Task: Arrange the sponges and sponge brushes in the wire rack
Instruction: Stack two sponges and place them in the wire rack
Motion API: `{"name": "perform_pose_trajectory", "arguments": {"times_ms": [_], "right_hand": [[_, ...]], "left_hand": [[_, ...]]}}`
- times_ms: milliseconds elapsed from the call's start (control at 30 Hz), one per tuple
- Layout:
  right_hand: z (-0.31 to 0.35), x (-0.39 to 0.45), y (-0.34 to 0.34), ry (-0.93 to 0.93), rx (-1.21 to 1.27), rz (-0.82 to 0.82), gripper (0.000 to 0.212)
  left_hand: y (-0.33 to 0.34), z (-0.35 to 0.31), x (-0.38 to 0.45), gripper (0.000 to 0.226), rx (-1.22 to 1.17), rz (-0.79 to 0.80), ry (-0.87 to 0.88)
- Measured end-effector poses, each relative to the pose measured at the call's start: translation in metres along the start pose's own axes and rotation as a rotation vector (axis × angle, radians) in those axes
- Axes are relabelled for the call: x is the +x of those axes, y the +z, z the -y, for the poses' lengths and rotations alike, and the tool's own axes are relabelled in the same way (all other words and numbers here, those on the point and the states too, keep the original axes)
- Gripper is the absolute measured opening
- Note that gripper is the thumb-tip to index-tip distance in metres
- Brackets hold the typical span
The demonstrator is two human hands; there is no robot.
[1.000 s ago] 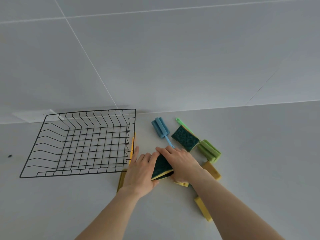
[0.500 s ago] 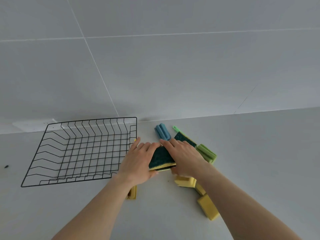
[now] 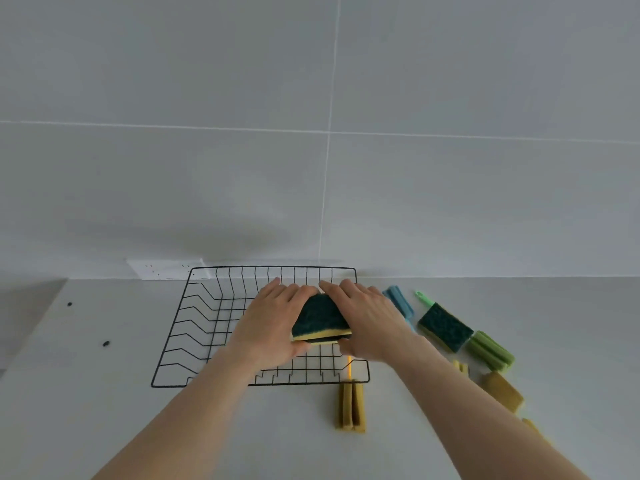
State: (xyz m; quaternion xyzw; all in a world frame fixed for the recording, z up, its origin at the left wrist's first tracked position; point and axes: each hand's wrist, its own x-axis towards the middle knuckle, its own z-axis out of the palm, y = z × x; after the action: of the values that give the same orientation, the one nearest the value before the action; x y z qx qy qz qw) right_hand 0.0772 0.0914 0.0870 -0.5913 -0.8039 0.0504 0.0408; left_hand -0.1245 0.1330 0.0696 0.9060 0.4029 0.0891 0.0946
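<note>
A small stack of green-and-yellow sponges [image 3: 320, 320] is pressed between my left hand [image 3: 268, 327] and my right hand [image 3: 367, 323], held over the right half of the black wire rack [image 3: 194, 327]. On the counter right of the rack lie a blue sponge brush [image 3: 398, 301], a green-handled brush [image 3: 424, 298], another green-and-yellow sponge [image 3: 445, 327], a green sponge brush head [image 3: 490, 349] and yellow sponges [image 3: 502, 391]. A yellow sponge brush [image 3: 351, 405] lies at the rack's front right corner.
The rack stands on a pale counter [image 3: 104, 410] against a tiled wall. A white socket strip [image 3: 162, 270] sits behind the rack's left corner. Two small dark specks [image 3: 105, 342] mark the counter at the left.
Both hands have lifted the sponge stack off the counter and carried it left, from beside the rack to over its right half. The camera view shifted with them.
</note>
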Motion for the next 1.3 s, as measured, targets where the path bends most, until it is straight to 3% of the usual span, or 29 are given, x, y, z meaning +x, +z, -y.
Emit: {"name": "perform_pose_trajectory", "arguments": {"times_ms": [300, 633, 1300], "right_hand": [[0.082, 0.095, 0.05, 0.011, 0.012, 0.04, 0.102], [0.116, 0.173, 0.109, 0.09, 0.028, 0.107, 0.102], [0.131, 0.192, 0.149, 0.248, 0.068, 0.094, 0.095]], "left_hand": [[0.001, 0.13, -0.034, 0.087, -0.009, 0.01, -0.05], [0.033, 0.231, -0.026, 0.087, -0.054, 0.027, -0.061], [0.067, 0.245, -0.014, 0.089, -0.035, 0.068, -0.227]]}}
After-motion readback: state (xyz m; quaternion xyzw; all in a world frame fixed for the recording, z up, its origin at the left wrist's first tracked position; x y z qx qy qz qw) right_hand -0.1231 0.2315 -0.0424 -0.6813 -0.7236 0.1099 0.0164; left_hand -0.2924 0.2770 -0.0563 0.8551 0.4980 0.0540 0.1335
